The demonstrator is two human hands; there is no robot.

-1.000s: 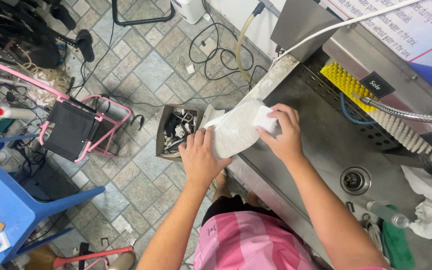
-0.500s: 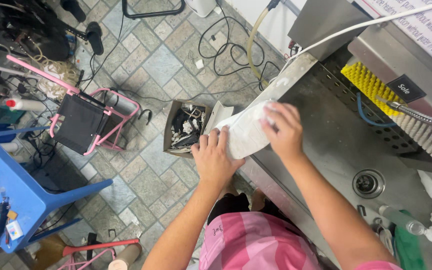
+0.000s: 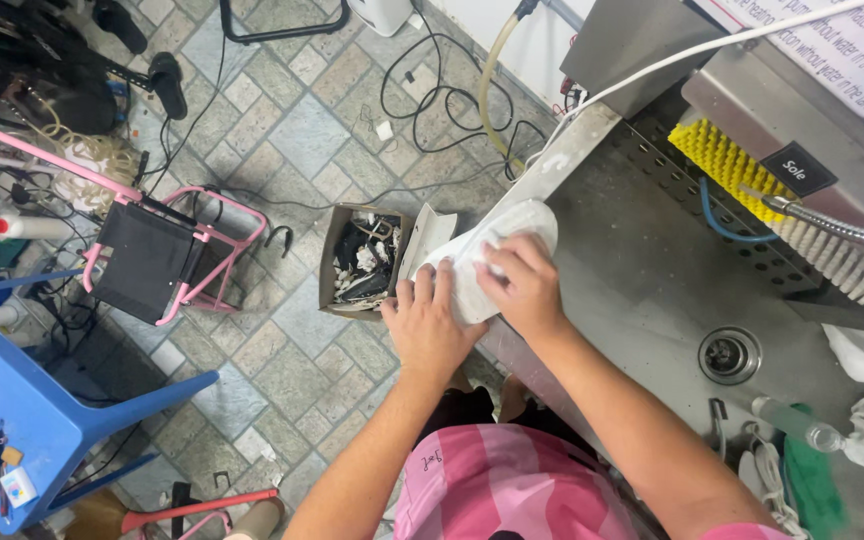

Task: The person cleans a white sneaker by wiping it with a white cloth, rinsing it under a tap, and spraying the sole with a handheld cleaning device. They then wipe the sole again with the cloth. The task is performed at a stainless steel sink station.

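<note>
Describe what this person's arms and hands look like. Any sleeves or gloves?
Both arms are bare to the shoulder, with no gloves, watch or rings visible on the left hand or right hand. A pink checked short-sleeved shirt covers the torso.

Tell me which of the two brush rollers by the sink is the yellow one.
The yellow brush is the one farther back, up against the steel machine. The white brush continues the same row toward the near right.
</note>
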